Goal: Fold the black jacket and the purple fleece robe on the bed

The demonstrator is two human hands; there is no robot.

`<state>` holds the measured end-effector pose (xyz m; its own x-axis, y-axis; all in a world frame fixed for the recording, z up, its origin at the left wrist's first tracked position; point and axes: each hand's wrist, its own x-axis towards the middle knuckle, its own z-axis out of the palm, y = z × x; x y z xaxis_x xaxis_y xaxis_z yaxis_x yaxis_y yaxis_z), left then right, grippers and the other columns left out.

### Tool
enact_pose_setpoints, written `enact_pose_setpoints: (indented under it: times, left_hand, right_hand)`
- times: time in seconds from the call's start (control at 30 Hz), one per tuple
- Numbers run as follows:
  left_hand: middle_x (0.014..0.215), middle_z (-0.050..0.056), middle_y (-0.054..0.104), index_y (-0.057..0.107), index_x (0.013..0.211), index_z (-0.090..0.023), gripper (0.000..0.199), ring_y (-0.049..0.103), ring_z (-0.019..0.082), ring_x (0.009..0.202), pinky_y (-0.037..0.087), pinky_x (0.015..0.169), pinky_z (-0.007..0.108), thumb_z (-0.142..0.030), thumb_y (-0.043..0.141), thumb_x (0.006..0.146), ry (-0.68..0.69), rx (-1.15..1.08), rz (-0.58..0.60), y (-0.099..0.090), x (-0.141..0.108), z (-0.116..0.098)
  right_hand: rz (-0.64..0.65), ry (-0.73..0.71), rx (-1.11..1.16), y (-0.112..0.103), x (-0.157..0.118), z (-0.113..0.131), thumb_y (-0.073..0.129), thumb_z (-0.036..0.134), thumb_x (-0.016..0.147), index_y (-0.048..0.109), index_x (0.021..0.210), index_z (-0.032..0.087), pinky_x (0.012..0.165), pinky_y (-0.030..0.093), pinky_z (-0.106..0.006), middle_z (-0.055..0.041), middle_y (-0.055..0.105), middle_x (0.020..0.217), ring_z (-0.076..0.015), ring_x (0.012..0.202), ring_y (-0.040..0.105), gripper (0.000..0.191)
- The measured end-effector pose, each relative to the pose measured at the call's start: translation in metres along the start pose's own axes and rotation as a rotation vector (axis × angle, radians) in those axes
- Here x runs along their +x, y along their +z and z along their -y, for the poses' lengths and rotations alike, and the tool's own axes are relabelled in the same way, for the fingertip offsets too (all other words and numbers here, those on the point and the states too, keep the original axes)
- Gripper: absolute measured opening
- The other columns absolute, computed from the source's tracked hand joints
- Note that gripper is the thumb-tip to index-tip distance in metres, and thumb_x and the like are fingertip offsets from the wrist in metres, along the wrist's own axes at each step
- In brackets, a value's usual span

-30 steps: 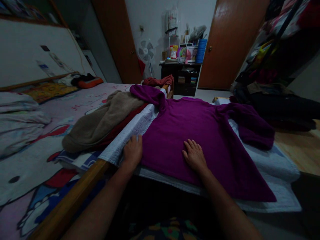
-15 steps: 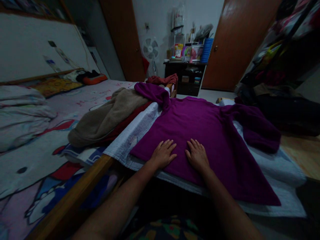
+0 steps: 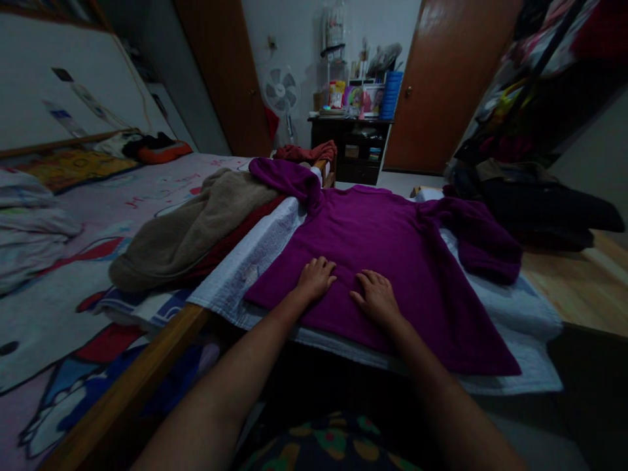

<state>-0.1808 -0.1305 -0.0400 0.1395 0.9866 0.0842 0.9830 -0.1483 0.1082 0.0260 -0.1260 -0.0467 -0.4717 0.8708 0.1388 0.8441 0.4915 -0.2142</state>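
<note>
A brown garment [image 3: 196, 226] lies left of the purple top [image 3: 387, 229], which spreads over a white cloth [image 3: 524, 333]. The left hand [image 3: 315, 279] rests unclenched on the top's lower part, fingers slightly bent; near it, the right hand [image 3: 379, 296] lies palm down, thumb apart. The top extends beyond both.

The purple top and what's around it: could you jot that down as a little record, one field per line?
Garment: purple top, spread out, a sleeve to each side
Underneath: pale cloth, showing past the hem
Left hand: left hand on the top, fingers slightly bent
Right hand: right hand on the top, palm down
To the left: grey-brown garment over dark red cloth
To the right: dark clothes, stacked
Background: fan, dark cabinet
Light: dim
</note>
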Motion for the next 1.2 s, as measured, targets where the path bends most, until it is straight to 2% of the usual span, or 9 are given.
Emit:
enact_pose_setpoints:
  times: [0.1,0.2,0.43,0.57,0.63,0.73,0.87,1.0,1.2]
  left_hand:
    - [0.108,0.006,0.058,0.057,0.107,-0.022,0.017,0.052,0.021,0.101,0.043,0.087,0.033,-0.03,0.051,0.093,0.012,-0.047,0.028,0.0,0.007,0.0]
    - [0.104,0.005,0.059,0.056,0.101,-0.021,0.01,0.052,0.019,0.098,0.043,0.087,0.031,-0.026,0.052,0.093,0.036,-0.07,0.008,0.0,0.009,0.0]
    - [0.101,0.005,0.058,0.054,0.1,-0.02,0.012,0.05,0.021,0.098,0.042,0.085,0.032,-0.028,0.045,0.096,0.087,-0.039,-0.093,-0.012,0.012,-0.005]
    - [0.102,0.007,0.058,0.055,0.102,-0.02,0.019,0.05,0.021,0.099,0.042,0.086,0.034,-0.029,0.039,0.098,0.099,-0.01,-0.076,-0.011,0.011,-0.007]
    - [0.101,0.007,0.059,0.057,0.101,-0.02,0.023,0.051,0.021,0.097,0.042,0.086,0.034,-0.029,0.036,0.099,0.1,-0.014,-0.049,-0.008,0.008,-0.007]
    - [0.102,0.006,0.062,0.06,0.104,-0.021,0.024,0.053,0.02,0.098,0.042,0.089,0.034,-0.03,0.038,0.098,0.11,-0.036,-0.037,-0.004,0.003,-0.004]
    - [0.131,0.005,0.057,0.055,0.125,-0.024,0.033,0.047,0.021,0.123,0.035,0.103,0.037,-0.036,0.043,0.096,0.168,-0.059,-0.051,0.002,-0.009,0.005]
    - [0.152,0.002,0.038,0.039,0.143,-0.028,0.05,0.028,0.022,0.141,0.024,0.113,0.043,-0.045,0.037,0.097,0.189,-0.066,0.03,0.008,-0.021,0.016]
    - [0.154,0.004,0.034,0.039,0.144,-0.025,0.053,0.028,0.025,0.142,0.026,0.113,0.045,-0.047,0.038,0.096,0.14,-0.067,0.095,0.003,-0.023,0.014]
  right_hand:
    - [0.001,0.024,-0.026,-0.006,0.007,-0.002,0.053,0.038,0.091,0.061,0.111,0.023,0.092,0.036,-0.037,-0.0086,0.058,0.12,-0.0249,0.11,0.049,0.027]
    - [0.033,0.038,-0.063,-0.01,0.014,-0.004,0.053,0.033,0.091,0.062,0.101,0.023,0.084,0.037,-0.034,-0.0085,0.059,0.112,-0.0243,0.103,0.049,0.017]
    - [-0.015,0.03,-0.024,-0.009,0.016,-0.007,0.046,0.028,0.094,0.059,0.094,0.019,0.081,0.036,-0.032,-0.0087,0.059,0.102,-0.0226,0.096,0.05,0.015]
    - [-0.074,0.054,0.028,-0.003,0.012,-0.008,0.045,0.029,0.094,0.058,0.092,0.02,0.083,0.037,-0.032,-0.0084,0.06,0.101,-0.0221,0.096,0.051,0.016]
    - [-0.083,0.038,0.064,0.0,0.008,-0.01,0.045,0.03,0.094,0.059,0.095,0.02,0.086,0.038,-0.033,-0.0085,0.06,0.106,-0.0214,0.099,0.052,0.018]
    - [-0.072,-0.012,0.069,0.003,0.002,-0.018,0.042,0.035,0.095,0.056,0.118,0.017,0.099,0.035,-0.035,-0.0108,0.056,0.129,-0.022,0.119,0.047,0.032]
    - [0.028,0.043,-0.028,0.002,-0.006,-0.033,0.036,0.046,0.096,0.04,0.143,0.017,0.112,0.022,-0.043,-0.0095,0.037,0.152,-0.0253,0.141,0.027,0.055]
    - [0.094,0.165,-0.084,-0.003,-0.011,-0.049,0.033,0.052,0.096,0.035,0.147,0.018,0.114,0.02,-0.044,-0.0071,0.029,0.156,-0.0257,0.143,0.023,0.061]
    - [0.066,0.311,-0.153,-0.008,-0.018,-0.062,0.034,0.053,0.096,0.037,0.147,0.017,0.114,0.018,-0.047,-0.009,0.029,0.156,-0.0293,0.143,0.022,0.063]
